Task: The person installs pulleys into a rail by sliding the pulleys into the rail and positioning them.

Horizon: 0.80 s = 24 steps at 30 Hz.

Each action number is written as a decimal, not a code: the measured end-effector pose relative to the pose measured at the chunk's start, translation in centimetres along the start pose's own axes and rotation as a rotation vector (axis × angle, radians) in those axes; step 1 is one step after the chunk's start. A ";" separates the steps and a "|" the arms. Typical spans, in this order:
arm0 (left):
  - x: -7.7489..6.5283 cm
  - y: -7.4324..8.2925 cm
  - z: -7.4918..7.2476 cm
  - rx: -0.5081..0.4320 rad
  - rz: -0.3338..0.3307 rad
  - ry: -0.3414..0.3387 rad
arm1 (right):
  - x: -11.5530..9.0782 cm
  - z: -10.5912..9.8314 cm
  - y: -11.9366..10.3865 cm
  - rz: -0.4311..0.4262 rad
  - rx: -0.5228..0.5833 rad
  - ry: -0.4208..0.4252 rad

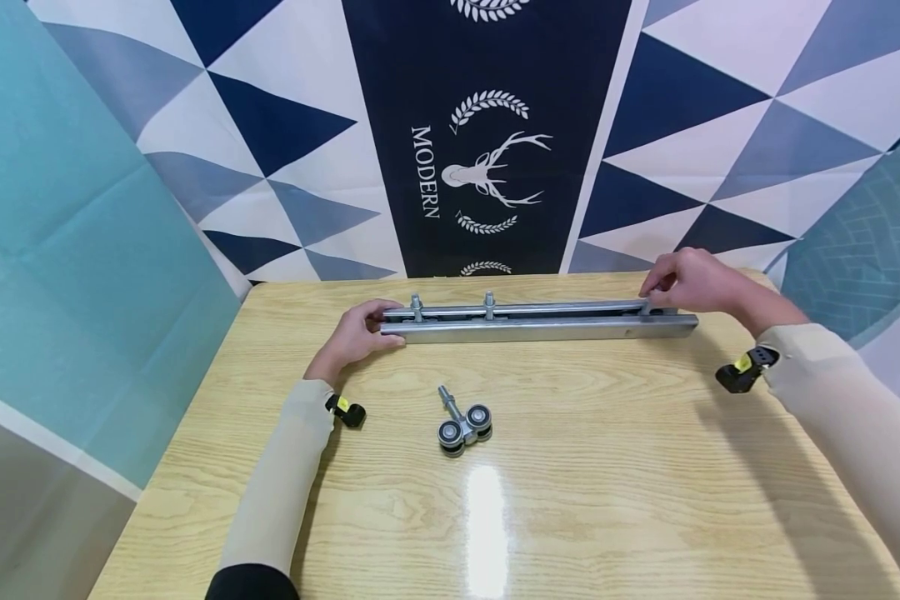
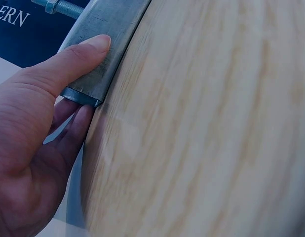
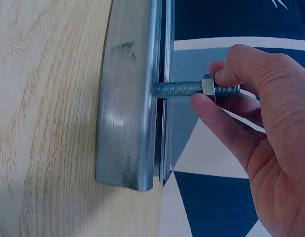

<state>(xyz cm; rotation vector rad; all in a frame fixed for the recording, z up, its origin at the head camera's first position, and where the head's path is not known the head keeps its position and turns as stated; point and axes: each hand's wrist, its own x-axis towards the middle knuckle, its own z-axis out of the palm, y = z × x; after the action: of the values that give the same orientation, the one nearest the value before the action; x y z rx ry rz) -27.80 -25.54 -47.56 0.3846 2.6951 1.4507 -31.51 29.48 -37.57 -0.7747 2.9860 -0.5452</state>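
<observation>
A slotted metal rail (image 1: 540, 331) lies along the back of the wooden table, slot upward. At its left end my left hand (image 1: 356, 333) grips it, the thumb (image 2: 93, 49) on the front wall and the other fingers behind and under the end. Near the right end, my right hand (image 1: 693, 279) pinches the nut (image 3: 209, 87) on a threaded bolt (image 3: 179, 89) that sticks up out of the slot. Two more bolts (image 1: 489, 306) stand upright in the left half of the slot. What they carry inside the rail is hidden.
In front of the rail, a four-wheeled roller trolley (image 1: 465, 427) with its own bolt lies on the wooden table (image 1: 592, 467). A patterned cloth (image 1: 292, 125) with a deer print rises behind the table's back edge. Teal cloth (image 1: 67, 208) hangs at the left.
</observation>
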 end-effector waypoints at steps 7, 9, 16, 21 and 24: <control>0.0 0.0 0.0 0.002 -0.003 -0.002 | 0.6 0.5 -0.9 -0.030 0.021 0.007; 0.0 0.1 0.0 0.005 -0.006 -0.002 | 0.8 0.6 -1.1 -0.042 0.032 0.008; 0.0 0.1 0.0 0.011 -0.009 -0.005 | 1.4 1.2 -2.2 -0.036 0.062 0.004; 0.0 -0.1 0.0 0.016 -0.002 -0.006 | 1.9 1.6 -3.1 -0.044 0.081 -0.012; 0.1 -0.2 0.0 0.017 0.000 -0.005 | 2.3 1.9 -3.5 -0.053 0.086 -0.017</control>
<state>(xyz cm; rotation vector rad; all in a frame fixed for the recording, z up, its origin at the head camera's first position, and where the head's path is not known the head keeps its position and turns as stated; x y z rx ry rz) -27.94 -25.62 -47.72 0.3883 2.7058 1.4254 -31.68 24.91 -37.98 -0.8492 2.9118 -0.6613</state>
